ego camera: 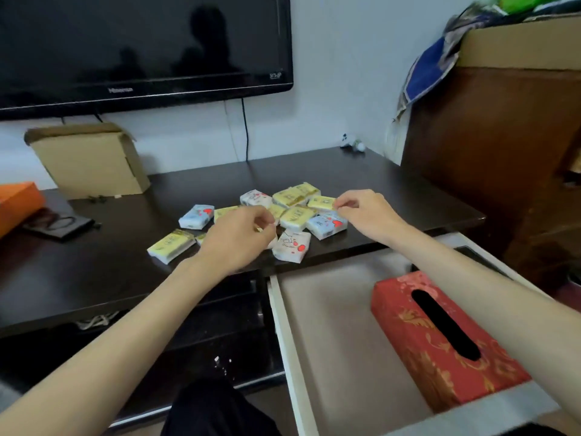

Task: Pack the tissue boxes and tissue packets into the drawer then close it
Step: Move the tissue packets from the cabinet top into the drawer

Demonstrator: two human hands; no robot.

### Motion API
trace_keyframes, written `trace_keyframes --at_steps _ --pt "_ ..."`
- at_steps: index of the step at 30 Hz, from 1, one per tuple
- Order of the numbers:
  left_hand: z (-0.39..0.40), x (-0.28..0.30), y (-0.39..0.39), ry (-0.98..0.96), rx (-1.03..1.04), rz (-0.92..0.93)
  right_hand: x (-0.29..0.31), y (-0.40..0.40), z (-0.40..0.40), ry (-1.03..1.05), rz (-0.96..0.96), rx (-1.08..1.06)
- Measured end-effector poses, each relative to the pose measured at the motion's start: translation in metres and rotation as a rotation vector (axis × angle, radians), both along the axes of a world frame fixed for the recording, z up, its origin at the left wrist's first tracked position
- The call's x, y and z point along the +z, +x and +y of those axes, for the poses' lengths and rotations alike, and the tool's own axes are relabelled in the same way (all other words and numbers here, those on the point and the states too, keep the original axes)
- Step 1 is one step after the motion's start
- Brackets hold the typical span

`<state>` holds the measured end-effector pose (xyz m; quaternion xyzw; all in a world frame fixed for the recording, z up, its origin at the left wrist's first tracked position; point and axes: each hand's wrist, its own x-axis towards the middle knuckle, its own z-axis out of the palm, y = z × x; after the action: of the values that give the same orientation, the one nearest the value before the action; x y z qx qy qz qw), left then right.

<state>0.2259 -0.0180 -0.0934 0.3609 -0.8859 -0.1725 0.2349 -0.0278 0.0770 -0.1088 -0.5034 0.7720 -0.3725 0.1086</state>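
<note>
red tissue box (446, 338) already in open drawer (330, 325), 5 o'clock; tissue packets (295, 215) heaped on table (94, 278), 12 o'clock; left hand (239, 240), right hand (367, 215) pinching packets for transfer.

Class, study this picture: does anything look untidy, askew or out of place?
Yes. The tissue packets lie scattered at mixed angles on the dark table, not in the open drawer, where only the red tissue box sits, skewed.

A lived-in home room: a wall-mounted television (141, 48) hung above a dark cabinet (94, 272), cardboard boxes (91, 158) and clothing (440, 58) piled nearby.
</note>
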Motion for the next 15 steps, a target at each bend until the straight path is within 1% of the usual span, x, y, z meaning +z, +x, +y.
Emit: trace_keyframes --at_steps 3,7,11,13,15 --pt "-0.025 0.001 0.008 -0.024 0.026 0.0 0.001 0.001 -0.038 0.033 0.031 -0.039" --pt "-0.053 -0.003 -0.007 0.031 -0.023 -0.032 -0.002 -0.012 -0.072 0.146 0.108 -0.057" --pt "-0.07 -0.012 -0.039 0.038 -0.164 -0.158 -0.006 -0.023 -0.088 0.274 0.106 -0.04" --pt "-0.077 -0.013 -0.059 0.003 -0.235 -0.243 -0.006 -0.029 -0.094 0.327 0.15 -0.03" --pt "-0.085 -0.01 -0.077 -0.039 -0.296 -0.302 -0.004 -0.039 -0.096 0.34 0.222 -0.074"
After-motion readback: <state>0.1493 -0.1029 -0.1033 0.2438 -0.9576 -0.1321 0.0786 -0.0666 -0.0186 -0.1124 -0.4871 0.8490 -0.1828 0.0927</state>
